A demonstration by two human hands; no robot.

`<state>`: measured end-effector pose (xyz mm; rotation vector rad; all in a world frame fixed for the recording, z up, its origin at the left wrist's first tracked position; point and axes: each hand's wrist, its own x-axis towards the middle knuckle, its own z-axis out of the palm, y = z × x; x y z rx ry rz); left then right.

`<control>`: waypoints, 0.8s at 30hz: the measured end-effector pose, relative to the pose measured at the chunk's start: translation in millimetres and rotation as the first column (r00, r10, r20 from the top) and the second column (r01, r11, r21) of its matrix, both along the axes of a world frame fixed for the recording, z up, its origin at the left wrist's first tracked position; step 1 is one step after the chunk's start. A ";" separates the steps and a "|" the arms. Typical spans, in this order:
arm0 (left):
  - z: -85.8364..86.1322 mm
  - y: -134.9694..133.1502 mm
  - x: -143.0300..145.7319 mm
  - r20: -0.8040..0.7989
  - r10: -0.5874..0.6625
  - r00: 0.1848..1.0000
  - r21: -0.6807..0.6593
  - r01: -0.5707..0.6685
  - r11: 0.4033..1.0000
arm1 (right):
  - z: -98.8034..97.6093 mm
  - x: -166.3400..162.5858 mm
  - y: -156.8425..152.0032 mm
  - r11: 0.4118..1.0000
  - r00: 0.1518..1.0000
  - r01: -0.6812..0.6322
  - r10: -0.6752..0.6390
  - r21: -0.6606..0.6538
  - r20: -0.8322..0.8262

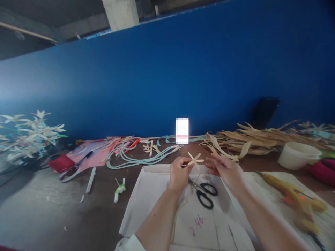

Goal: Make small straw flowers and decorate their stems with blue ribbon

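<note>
My left hand [180,176] is closed, its thumb and fingertips pinching a small pale flower [195,160] with narrow pointed petals, apparently made of dried husk. To the right of the flower, my right hand [227,171] has its fingers extended and apart, with nothing visibly held. Both hands are above a shallow white cardboard tray [134,205]. Inside it lie black-handled scissors [205,199], their blades pointing towards my left hand. A thin stick [163,173] lies near the tray's far edge, and pink handwriting marks its bottom.
A yellow glue gun [294,197] lies on paper at right, near a white cup [299,156]. Dried husks [261,141] are piled behind. Pale blue cords [136,162], pink paper [91,153] and finished flowers [36,129] lie leftward. A blue wall [157,80] closes the back.
</note>
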<state>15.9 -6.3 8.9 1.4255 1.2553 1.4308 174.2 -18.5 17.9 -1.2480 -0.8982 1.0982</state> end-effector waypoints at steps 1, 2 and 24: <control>0.0 0.2 -0.3 0.021 -0.009 1.000 -0.030 0.009 1.000 | 0.1 1.7 -0.3 1.000 0.998 -0.015 0.016 -0.023 0.069; -0.2 0.5 -0.7 0.051 -0.023 0.998 -0.070 0.027 0.997 | 1.1 3.3 -1.1 0.999 0.988 -0.028 0.034 -0.042 0.152; -10.0 6.6 -2.3 0.550 -0.064 0.833 -0.292 0.263 0.919 | -6.7 -3.9 -4.5 0.987 0.824 -0.161 0.138 -0.006 0.550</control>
